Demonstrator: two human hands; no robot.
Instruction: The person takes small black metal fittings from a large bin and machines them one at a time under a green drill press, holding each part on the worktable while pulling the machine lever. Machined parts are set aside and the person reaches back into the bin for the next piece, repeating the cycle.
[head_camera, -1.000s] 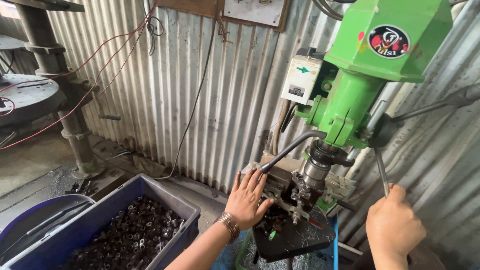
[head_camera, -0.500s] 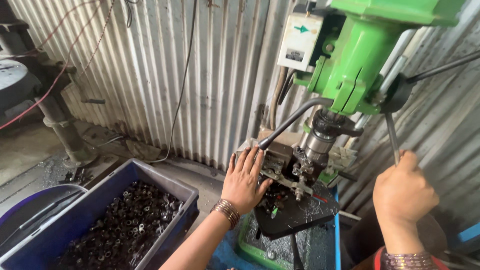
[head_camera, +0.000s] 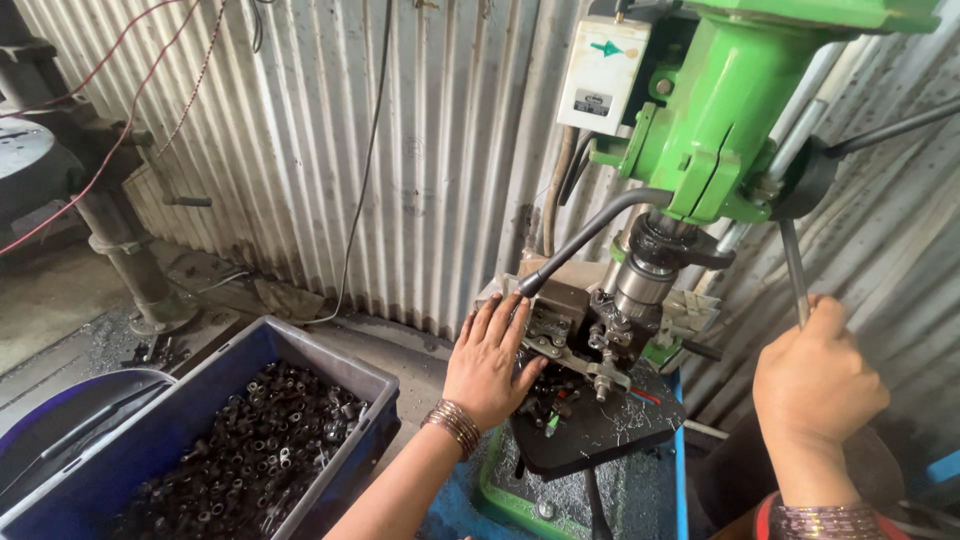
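The left hand (head_camera: 490, 365) lies flat, fingers spread, on the metal fixture (head_camera: 560, 330) under the green drill press (head_camera: 730, 110), as it did half a second ago. The right hand (head_camera: 815, 385), right of the press, stays clamped on the feed lever (head_camera: 793, 265). The blue crate (head_camera: 230, 440) of dark metal parts now sits nearer, left of the press.

One green drill press (head_camera: 740, 110) stands at the right, with one black round table (head_camera: 600, 425). Two hands (head_camera: 490, 360) are in view. One blue crate (head_camera: 300, 350) holds small dark metal parts (head_camera: 250, 450), too many to count. One white switch box (head_camera: 605, 75).
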